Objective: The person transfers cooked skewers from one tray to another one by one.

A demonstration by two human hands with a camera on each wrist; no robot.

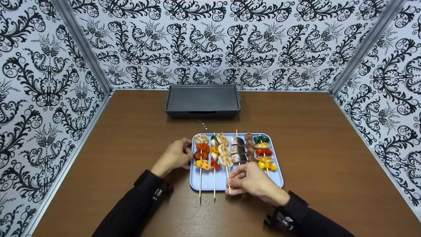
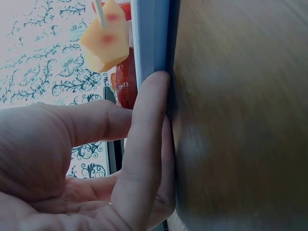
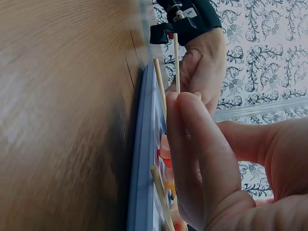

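A pale blue tray [image 1: 207, 182] bears several skewers side by side. At its left edge my left hand [image 1: 174, 154] holds the rim; in the left wrist view a finger [image 2: 149, 125] lies along the tray's outer side, the thumb near the rim. My right hand [image 1: 251, 181] pinches the bare stick end of a skewer of pale browned slices [image 1: 224, 154] between thumb and fingers. The stick [image 3: 176, 62] juts past the fingertips in the right wrist view. Just right of it lies a skewer of dark-skinned fish pieces [image 1: 237, 149], its lower end hidden by that hand.
Left of the pinched skewer lie two vegetable skewers [image 1: 202, 154], their sticks passing over the tray's front edge. Toward the right are a meatball skewer [image 1: 249, 144] and another vegetable skewer [image 1: 263, 152]. A dark grey griddle [image 1: 203, 98] stands behind the tray near the patterned wall.
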